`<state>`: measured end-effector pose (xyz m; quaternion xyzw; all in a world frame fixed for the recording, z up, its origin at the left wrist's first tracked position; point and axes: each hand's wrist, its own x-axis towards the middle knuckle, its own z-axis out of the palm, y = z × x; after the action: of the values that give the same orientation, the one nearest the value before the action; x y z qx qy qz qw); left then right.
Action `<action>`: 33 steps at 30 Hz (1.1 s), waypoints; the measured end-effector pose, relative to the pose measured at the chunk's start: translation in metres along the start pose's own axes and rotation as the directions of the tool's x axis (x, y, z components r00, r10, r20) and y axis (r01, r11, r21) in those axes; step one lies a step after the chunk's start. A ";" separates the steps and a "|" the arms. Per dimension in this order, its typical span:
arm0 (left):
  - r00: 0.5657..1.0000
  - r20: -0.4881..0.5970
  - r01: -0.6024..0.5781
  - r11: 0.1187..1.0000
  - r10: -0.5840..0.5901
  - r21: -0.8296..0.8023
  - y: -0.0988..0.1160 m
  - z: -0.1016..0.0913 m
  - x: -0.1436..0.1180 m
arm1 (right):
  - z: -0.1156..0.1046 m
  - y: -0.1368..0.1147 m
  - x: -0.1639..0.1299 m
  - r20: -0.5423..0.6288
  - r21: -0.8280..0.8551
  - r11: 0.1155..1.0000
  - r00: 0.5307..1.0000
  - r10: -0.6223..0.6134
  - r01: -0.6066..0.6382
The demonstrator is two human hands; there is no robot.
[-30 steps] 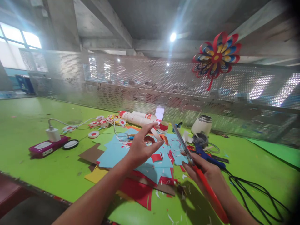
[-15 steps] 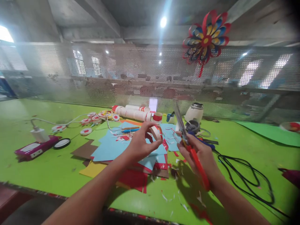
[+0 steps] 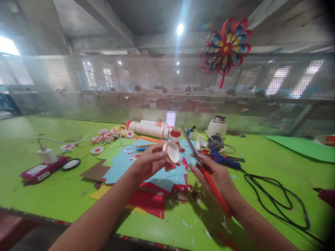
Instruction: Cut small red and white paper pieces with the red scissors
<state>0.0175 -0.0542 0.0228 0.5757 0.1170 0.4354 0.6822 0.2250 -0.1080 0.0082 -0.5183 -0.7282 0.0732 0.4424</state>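
Observation:
My left hand (image 3: 145,160) grips the cut-down bottom of a paper cup (image 3: 173,153), white inside with a bit of red on its rim. The round white inside is turned toward me. In my right hand (image 3: 218,176) is a pair of scissors (image 3: 214,188) with red-orange handles. Their blades point up and to the left, just right of the cup piece and apart from it. Both hands are held above a pile of coloured paper sheets (image 3: 123,172) in blue, red, yellow and brown.
Stacked paper cups (image 3: 151,131) lie behind the pile, beside a short red-and-white cup (image 3: 175,133). On the right are a blue glue gun (image 3: 222,159), its coiled black cord (image 3: 277,198) and a cream pot (image 3: 217,127). A purple power strip (image 3: 43,170) sits left. A paper flower (image 3: 226,48) hangs above.
My left hand has turned the cup piece so its inside faces me. The scissors have tilted left and come down a little, with their blades nearer the cup piece.

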 end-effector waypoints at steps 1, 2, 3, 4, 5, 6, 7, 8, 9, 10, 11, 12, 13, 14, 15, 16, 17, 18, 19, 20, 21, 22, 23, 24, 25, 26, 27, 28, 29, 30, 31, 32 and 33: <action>1.000 0.010 0.011 0.999 -0.011 -0.039 0.000 0.000 0.000 | 0.000 -0.001 0.000 0.005 0.002 1.000 1.000 0.009 -0.009; 1.000 0.020 0.014 0.997 -0.013 -0.071 0.000 0.000 0.000 | 0.000 -0.001 0.000 0.007 0.006 1.000 1.000 0.017 -0.017; 1.000 0.024 0.011 0.996 -0.009 -0.093 0.000 0.000 0.000 | 0.001 -0.001 0.000 0.007 0.007 1.000 1.000 0.022 -0.022; 1.000 0.024 0.004 0.994 -0.002 -0.106 0.000 0.000 0.000 | 0.002 -0.001 -0.001 0.006 0.008 1.000 1.000 0.026 -0.026; 1.000 0.020 -0.002 0.993 0.004 -0.115 -0.001 0.000 0.001 | 0.003 -0.001 -0.001 0.003 0.008 1.000 1.000 0.026 -0.026; 1.000 0.016 -0.005 0.992 0.007 -0.125 -0.001 0.000 0.001 | 0.004 -0.001 -0.002 0.002 0.008 1.000 1.000 0.025 -0.025; 1.000 0.013 -0.006 0.991 0.008 -0.137 -0.001 0.000 0.002 | 0.004 -0.002 -0.002 0.001 0.004 1.000 1.000 0.020 -0.020; 1.000 0.011 -0.007 0.988 0.009 -0.152 -0.002 -0.001 0.003 | 0.005 -0.003 -0.002 0.003 0.001 1.000 1.000 0.014 -0.014; 1.000 0.009 -0.005 0.986 0.007 -0.169 -0.002 -0.001 0.003 | 0.005 -0.004 -0.003 0.010 -0.002 1.000 1.000 0.007 -0.007; 1.000 0.006 -0.003 0.983 0.004 -0.185 -0.003 -0.002 0.004 | 0.006 -0.005 -0.003 0.019 -0.005 1.000 1.000 0.001 -0.001; 1.000 -0.001 0.004 0.980 -0.004 -0.201 -0.004 -0.003 0.004 | 0.006 -0.006 -0.003 0.025 -0.009 1.000 1.000 -0.005 0.005; 1.000 -0.014 0.011 0.976 -0.014 -0.217 -0.005 -0.004 0.004 | 0.006 -0.007 -0.003 0.030 -0.012 1.000 1.000 -0.008 0.009; 0.999 -0.033 0.018 0.972 -0.026 -0.233 -0.005 -0.005 0.005 | 0.007 -0.007 -0.003 0.033 -0.013 1.000 0.999 -0.010 0.010; 0.998 -0.052 0.025 0.968 -0.039 -0.250 -0.006 -0.006 0.005 | 0.007 -0.007 -0.003 0.036 -0.017 1.000 0.999 -0.007 0.008; 0.996 -0.068 0.030 0.963 -0.051 -0.269 -0.006 -0.006 0.005 | 0.008 -0.006 -0.003 0.038 -0.022 1.000 0.999 -0.005 0.006; 0.995 -0.082 0.035 0.957 -0.061 -0.287 -0.006 -0.007 0.005 | 0.009 -0.006 -0.003 0.041 -0.026 1.000 0.999 -0.004 0.005; 0.993 -0.093 0.040 0.951 -0.072 -0.306 -0.006 -0.008 0.006 | 0.011 -0.005 -0.003 0.044 -0.030 1.000 0.999 -0.003 0.004; 0.991 -0.101 0.045 0.945 -0.082 -0.324 -0.005 -0.008 0.006 | 0.012 -0.004 -0.003 0.049 -0.033 0.999 0.999 -0.002 0.004; 0.990 -0.108 0.048 0.940 -0.090 -0.339 -0.004 -0.008 0.006 | 0.013 -0.004 -0.003 0.054 -0.033 0.999 0.999 -0.003 0.005; 0.989 -0.116 0.048 0.935 -0.095 -0.352 -0.004 -0.008 0.007 | 0.013 -0.003 -0.003 0.059 -0.031 1.000 0.998 -0.002 0.004; 0.988 -0.122 0.047 0.931 -0.097 -0.362 -0.003 -0.008 0.007 | 0.014 -0.002 -0.004 0.063 -0.028 1.000 0.998 0.001 0.001; 0.987 -0.129 0.043 0.928 -0.097 -0.371 -0.003 -0.008 0.008 | 0.015 -0.001 -0.004 0.067 -0.026 1.000 0.998 0.006 -0.004; 0.986 -0.137 0.037 0.925 -0.096 -0.377 -0.003 -0.008 0.008 | 0.015 0.000 -0.004 0.073 -0.021 1.000 0.997 0.015 -0.013; 0.984 -0.151 0.030 0.925 -0.094 -0.380 -0.003 -0.008 0.009 | 0.016 0.001 -0.004 0.079 -0.013 1.000 0.996 0.029 -0.028; 0.981 -0.169 0.023 0.926 -0.093 -0.377 -0.004 -0.008 0.009 | 0.016 0.003 -0.005 0.083 -0.004 0.999 0.995 0.048 -0.048; 0.977 -0.192 0.012 0.929 -0.089 -0.369 -0.005 -0.009 0.010 | 0.017 0.004 -0.005 0.085 0.005 0.998 0.994 0.067 -0.068; 0.972 -0.220 -0.003 0.934 -0.081 -0.357 -0.006 -0.010 0.011 | 0.017 0.006 -0.005 0.086 0.014 0.996 0.993 0.083 -0.085; 0.965 -0.255 -0.024 0.940 -0.067 -0.340 -0.007 -0.011 0.011 | 0.017 0.007 -0.004 0.084 0.020 0.995 0.992 0.095 -0.097; 0.955 -0.291 -0.047 0.946 -0.051 -0.321 -0.008 -0.011 0.012 | 0.017 0.007 -0.004 0.080 0.024 0.994 0.992 0.101 -0.103; 0.944 -0.328 -0.073 0.951 -0.031 -0.302 -0.008 -0.012 0.012 | 0.017 0.008 -0.004 0.078 0.025 0.994 0.992 0.100 -0.103; 0.932 -0.363 -0.098 0.953 -0.014 -0.287 -0.008 -0.013 0.013 | 0.017 0.008 -0.004 0.078 0.024 0.995 0.992 0.096 -0.099; 0.918 -0.396 -0.117 0.953 -0.003 -0.279 -0.009 -0.014 0.013 | 0.017 0.008 -0.004 0.084 0.019 0.995 0.992 0.095 -0.096; 0.905 -0.426 -0.129 0.952 -0.002 -0.278 -0.008 -0.015 0.014 | 0.017 0.007 -0.004 0.090 0.011 0.995 0.991 0.095 -0.097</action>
<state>0.0198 -0.0337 0.0155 0.3615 0.1754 0.5841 0.7052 0.2178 -0.1020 -0.0086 -0.5456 -0.7208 0.1231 0.4093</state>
